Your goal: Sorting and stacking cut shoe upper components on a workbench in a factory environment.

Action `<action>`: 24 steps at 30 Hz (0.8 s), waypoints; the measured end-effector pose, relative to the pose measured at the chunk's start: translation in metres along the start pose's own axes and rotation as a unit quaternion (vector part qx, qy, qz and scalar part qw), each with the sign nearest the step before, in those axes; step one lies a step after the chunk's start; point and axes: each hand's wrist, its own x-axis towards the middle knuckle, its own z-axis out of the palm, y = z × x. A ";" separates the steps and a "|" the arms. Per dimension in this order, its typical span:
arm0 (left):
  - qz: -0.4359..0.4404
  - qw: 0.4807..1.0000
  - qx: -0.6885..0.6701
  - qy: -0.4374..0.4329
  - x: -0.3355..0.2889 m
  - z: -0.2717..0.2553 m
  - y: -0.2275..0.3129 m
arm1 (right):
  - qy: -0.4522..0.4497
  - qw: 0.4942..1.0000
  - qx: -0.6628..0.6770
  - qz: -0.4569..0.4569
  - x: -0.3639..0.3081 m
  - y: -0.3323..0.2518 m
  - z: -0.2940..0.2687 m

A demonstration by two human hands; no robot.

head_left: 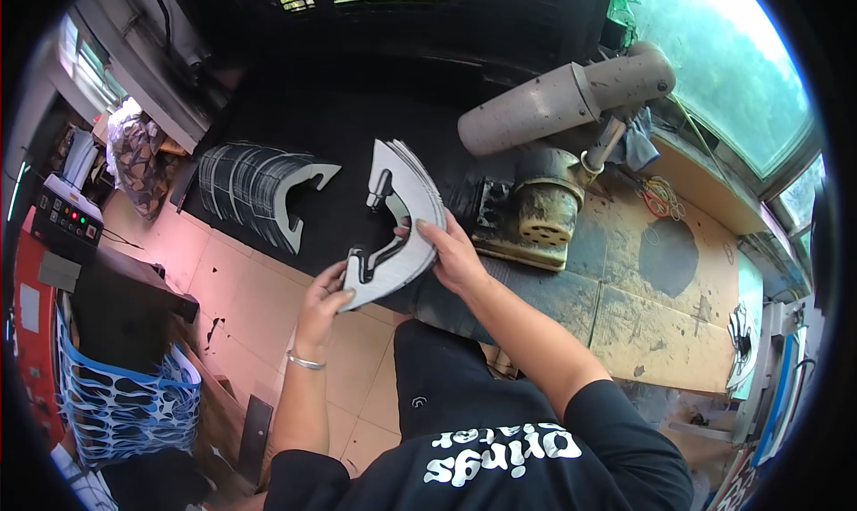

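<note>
Both my hands hold a stack of C-shaped flat pieces (418, 203), light grey on the face, with dark notched parts near their two ends. My left hand (321, 304) grips the stack's near end, its thumb over the face. Around the right outer edge closes my right hand (453, 254), with fingertips showing in the inner curve. To the left, a longer row of similar curved pieces (254, 185) lies on the black work surface (312, 105), dark along its outer edges. What material the pieces are is unclear.
Right of the stack stands a stained machine (544, 199) with a thick grey cylinder (536, 109) above it. Stained cardboard (661, 324) and a coil of cord (661, 199) lie farther right. At left are a blue patterned basket (129, 395) and a control box (70, 209).
</note>
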 end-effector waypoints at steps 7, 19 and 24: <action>-0.165 0.981 0.096 0.033 0.051 -0.040 -0.018 | 0.145 0.951 -0.258 0.093 0.058 0.050 -0.040; 0.012 0.869 0.487 -0.085 0.096 -0.002 0.040 | 0.196 0.903 -0.359 0.135 0.032 0.028 -0.067; -0.237 0.901 0.296 -0.208 0.175 0.012 0.009 | 0.183 0.929 -0.267 0.177 0.027 0.045 -0.058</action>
